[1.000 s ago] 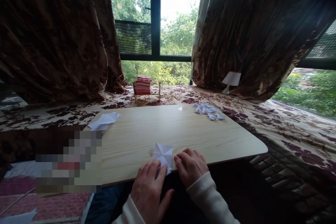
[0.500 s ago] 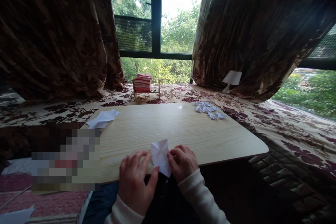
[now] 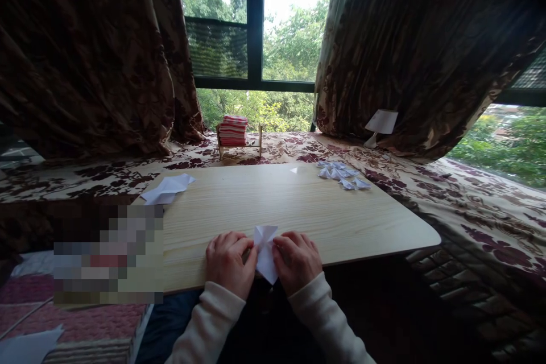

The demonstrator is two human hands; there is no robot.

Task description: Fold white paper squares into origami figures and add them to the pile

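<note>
A small creased piece of white paper [image 3: 266, 256] is held upright at the table's near edge, its lower corner hanging over that edge. My left hand [image 3: 232, 260] pinches its left side between thumb and fingers. On the opposite side, my right hand [image 3: 297, 259] grips the paper the same way. The paper's sides bend inward along its creases. Several folded paper pieces [image 3: 339, 173] lie grouped at the table's far right. Some loose white sheets [image 3: 168, 189] rest at the far left corner.
The wooden table [image 3: 239, 199] stands before a window ledge with floral cloth. On the ledge are a small rack with folded red-and-white cloths [image 3: 234, 131] and a white lamp [image 3: 383, 121]. A tiny white paper scrap [image 3: 294, 170] lies near the far edge. More paper [image 3: 32, 347] is at lower left.
My left hand has closed from a spread pose onto the paper's left edge. The paper has narrowed, its sides bending inward. My right hand keeps its hold.
</note>
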